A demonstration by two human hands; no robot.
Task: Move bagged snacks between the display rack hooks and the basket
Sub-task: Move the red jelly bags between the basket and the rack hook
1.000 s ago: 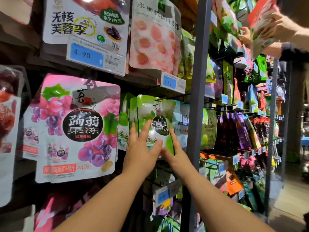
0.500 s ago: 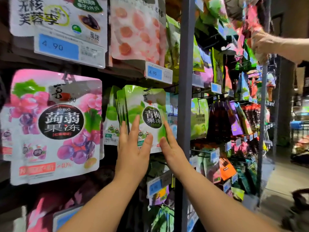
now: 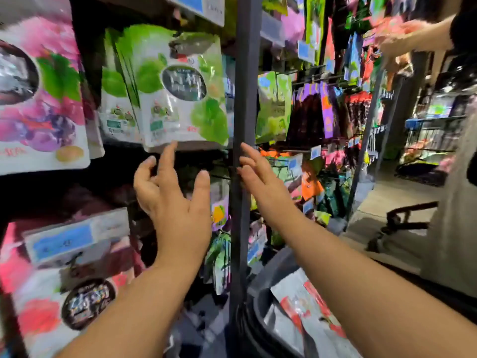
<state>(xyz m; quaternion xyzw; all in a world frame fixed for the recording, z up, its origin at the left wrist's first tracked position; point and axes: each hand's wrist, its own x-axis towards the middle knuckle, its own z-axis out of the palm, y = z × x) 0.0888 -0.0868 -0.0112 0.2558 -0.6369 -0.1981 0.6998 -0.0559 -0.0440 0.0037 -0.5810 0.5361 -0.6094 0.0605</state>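
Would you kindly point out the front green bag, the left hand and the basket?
front green bag (image 3: 180,99), head view, printed front panel.
left hand (image 3: 175,210), head view, back of the hand.
basket (image 3: 265,280), head view, dark near rim.

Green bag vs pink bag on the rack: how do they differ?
Colour: the green bag shows green fruit; the pink bag shows pink and purple fruit.
Size: the pink bag looks larger than the green bag.
Hands: a fingertip of the left hand is at the green bag's bottom edge; no hand is at the pink bag.
Shared: both hang on the rack, each with a dark round label.
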